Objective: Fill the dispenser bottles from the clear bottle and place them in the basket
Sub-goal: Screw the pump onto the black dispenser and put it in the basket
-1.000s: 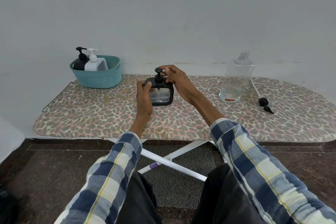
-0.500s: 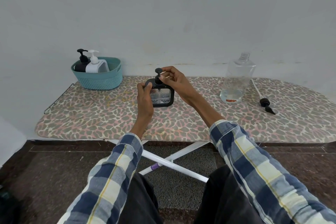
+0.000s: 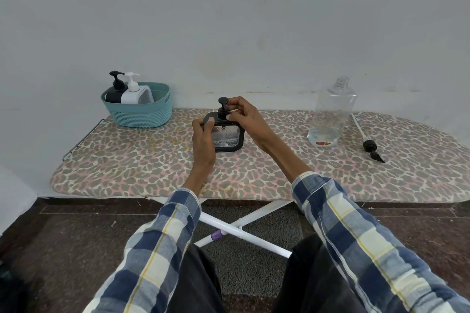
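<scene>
At frame centre the left hand (image 3: 203,138) grips the side of a square black-framed dispenser bottle (image 3: 227,138) standing on the ironing board (image 3: 152,160), while the right hand (image 3: 245,119) pinches its black pump (image 3: 223,110). The teal basket (image 3: 138,109) — upper left — holds two dispensers; the nearly empty clear bottle (image 3: 330,114) stands right, a loose pump (image 3: 372,151) beside it.

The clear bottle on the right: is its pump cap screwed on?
No, the clear bottle stands with its threaded neck bare, and a black pump lies on the ironing board beside it.
</scene>
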A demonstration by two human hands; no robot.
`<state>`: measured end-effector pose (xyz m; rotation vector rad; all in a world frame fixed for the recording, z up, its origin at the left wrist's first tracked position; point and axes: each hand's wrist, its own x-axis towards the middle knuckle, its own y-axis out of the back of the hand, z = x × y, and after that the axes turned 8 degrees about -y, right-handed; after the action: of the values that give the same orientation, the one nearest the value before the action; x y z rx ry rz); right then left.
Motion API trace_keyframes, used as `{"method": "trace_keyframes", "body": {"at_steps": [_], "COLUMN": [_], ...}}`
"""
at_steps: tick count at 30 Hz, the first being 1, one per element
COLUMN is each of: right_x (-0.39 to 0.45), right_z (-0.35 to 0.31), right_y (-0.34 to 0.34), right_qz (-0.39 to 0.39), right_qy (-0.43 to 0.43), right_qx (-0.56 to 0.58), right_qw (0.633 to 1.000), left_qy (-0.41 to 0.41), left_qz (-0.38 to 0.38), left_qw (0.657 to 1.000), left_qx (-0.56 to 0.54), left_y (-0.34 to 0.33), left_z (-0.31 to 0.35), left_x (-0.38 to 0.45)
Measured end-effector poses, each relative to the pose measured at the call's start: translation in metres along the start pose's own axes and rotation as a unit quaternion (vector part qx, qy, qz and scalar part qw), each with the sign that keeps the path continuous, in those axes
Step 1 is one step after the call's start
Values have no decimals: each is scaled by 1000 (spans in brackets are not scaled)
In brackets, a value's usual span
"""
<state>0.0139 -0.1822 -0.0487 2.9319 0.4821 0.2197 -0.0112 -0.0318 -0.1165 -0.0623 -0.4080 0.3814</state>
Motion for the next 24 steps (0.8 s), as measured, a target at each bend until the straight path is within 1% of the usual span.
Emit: {"method": "trace_keyframes", "body": {"at_steps": [4, 6, 7, 10, 12, 14, 19, 21, 24], "right_x": [-2, 0, 1, -1, -5, -8, -8, -4, 4], "right_z": [7, 13, 16, 23, 27, 30, 30, 24, 11], "right_y": [-12, -19, -23, -27, -28, -31, -37, -37, -36], "right_qz": [60, 95, 113, 131, 129, 123, 149, 158, 163], "right_qy": [56, 83, 87, 39, 14, 10, 13, 5, -1], "right_qx": [-75, -135, -169, -200, -215, -239, -223, -245, -256], "right_qw": [994, 983, 975, 970, 968, 963, 963, 956, 953], "left_qy": [-33, -41, -38, 8, 17, 8, 11, -22, -121], "left_qz": [-8, -8, -1, 33, 30, 28, 84, 88, 75], "left_qw": [998, 998, 999, 999, 999, 1000, 996, 993, 973], "left_qx": [47, 38, 17, -34, -24, -13, 25, 76, 181], "left_y": [-1, -1, -1, 5, 6, 4, 7, 13, 37], "left_z": [1, 5, 6, -1, -4, -1, 3, 5, 3], "left_x": [-4, -5, -5, 3, 4, 2, 5, 10, 25]}}
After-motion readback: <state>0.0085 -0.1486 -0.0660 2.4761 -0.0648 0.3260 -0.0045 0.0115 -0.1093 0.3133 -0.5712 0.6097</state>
